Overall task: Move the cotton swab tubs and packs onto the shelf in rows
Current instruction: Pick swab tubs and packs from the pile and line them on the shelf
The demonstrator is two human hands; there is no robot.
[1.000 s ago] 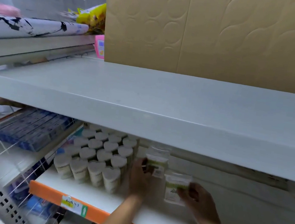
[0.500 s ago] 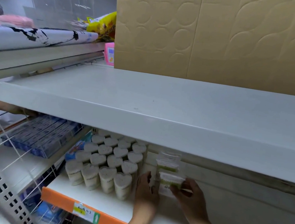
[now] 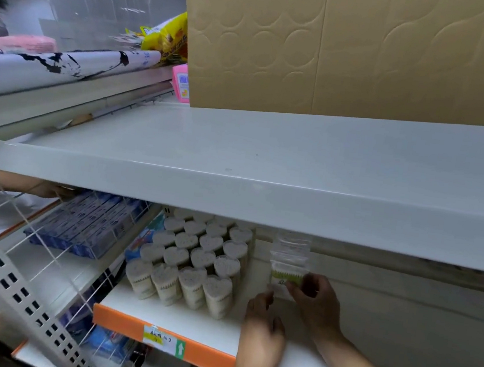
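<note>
The lone head view looks forward and down, close to the white shelf (image 3: 217,323) under an upper shelf (image 3: 268,156).

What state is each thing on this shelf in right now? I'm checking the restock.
Cotton swab tubs: upright, packed in rows, untouched.
Cotton swab packs: standing in a line beside the tubs.
Right hand: pinches the front pack.
Left hand: loosely curled beside that pack, holding nothing.
Lower shelf: bare right of the packs.

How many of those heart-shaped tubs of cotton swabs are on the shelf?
About 18 heart-shaped tubs show, packed in rows of four on the lower shelf, left of both hands. The back row sits half hidden under the upper shelf, so more may exist.
</note>
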